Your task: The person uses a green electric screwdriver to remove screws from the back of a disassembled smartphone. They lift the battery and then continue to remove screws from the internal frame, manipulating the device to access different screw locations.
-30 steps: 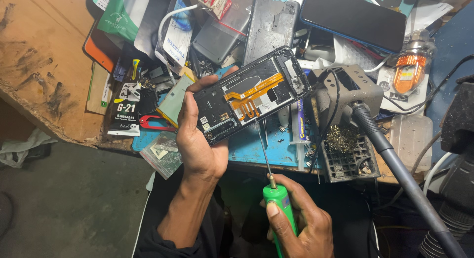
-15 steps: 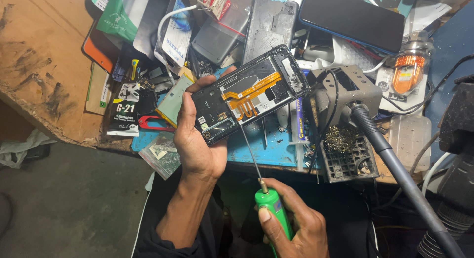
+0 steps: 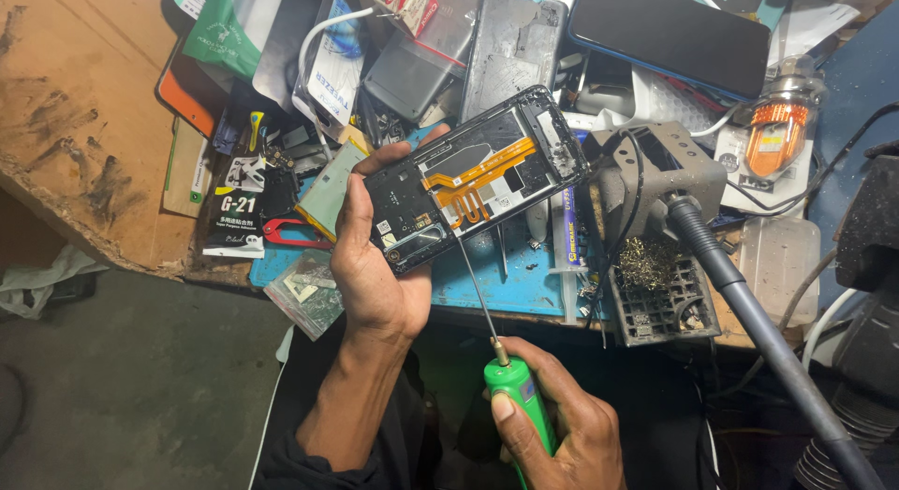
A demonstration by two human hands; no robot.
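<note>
The opened phone [image 3: 478, 188], back cover off, sits in my left hand [image 3: 375, 265] above the front edge of the counter [image 3: 75, 125], tilted so that its upper end points up and to the right. Its black inner frame faces me, with an orange flex cable [image 3: 473, 176] running across the middle. My left hand is clamped on the phone: the thumb lies along the near-left edge and the fingertips curl over the far edge. My right hand [image 3: 562, 434] is closed around the green handle of a screwdriver [image 3: 518, 401], held low, in front of the counter. The thin metal shaft rises from the handle up and to the left, and its tip meets the lower edge of the phone, near the bottom of the frame. The two hands are apart, joined only through tool and phone. Under the phone lies a blue work mat [image 3: 506, 284]. Just to the right stands a soldering iron holder [image 3: 655, 181] with its iron's handle [image 3: 749, 303] slanting down to the right. A second phone [image 3: 670, 31], dark screen up, lies at the far side of the counter.
</note>
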